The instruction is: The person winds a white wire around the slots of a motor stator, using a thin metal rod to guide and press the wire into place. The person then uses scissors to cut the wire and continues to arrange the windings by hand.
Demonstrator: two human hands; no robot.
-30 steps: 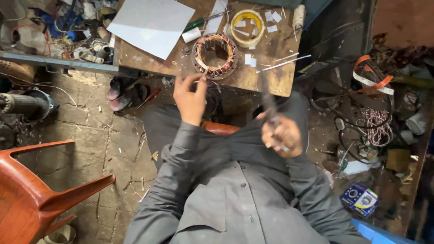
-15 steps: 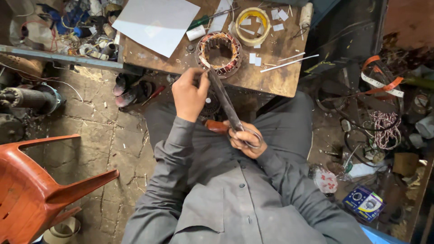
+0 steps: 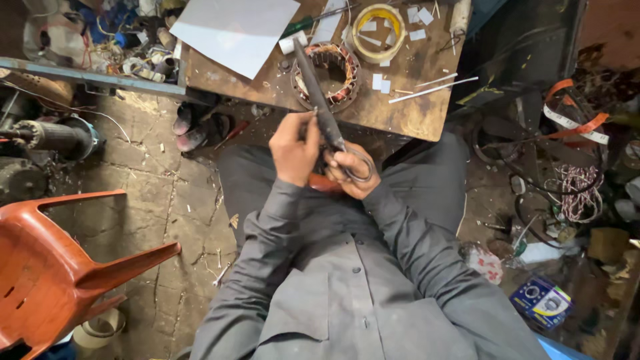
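Right hand (image 3: 350, 170) gripping scissors (image 3: 320, 107) handles, left hand (image 3: 293, 150) curled — touching blades

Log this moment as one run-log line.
right hand: grips scissors handles | left hand: at blades | behind: motor stator on wooden table

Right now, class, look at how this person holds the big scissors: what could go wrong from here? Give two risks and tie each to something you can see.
1. The right hand grips the scissors by the handles while the left hand sits right against the blades, so a slip could cut those fingers.
2. The blade tips reach over the motor stator on the wooden table; a jab might nick its copper windings.
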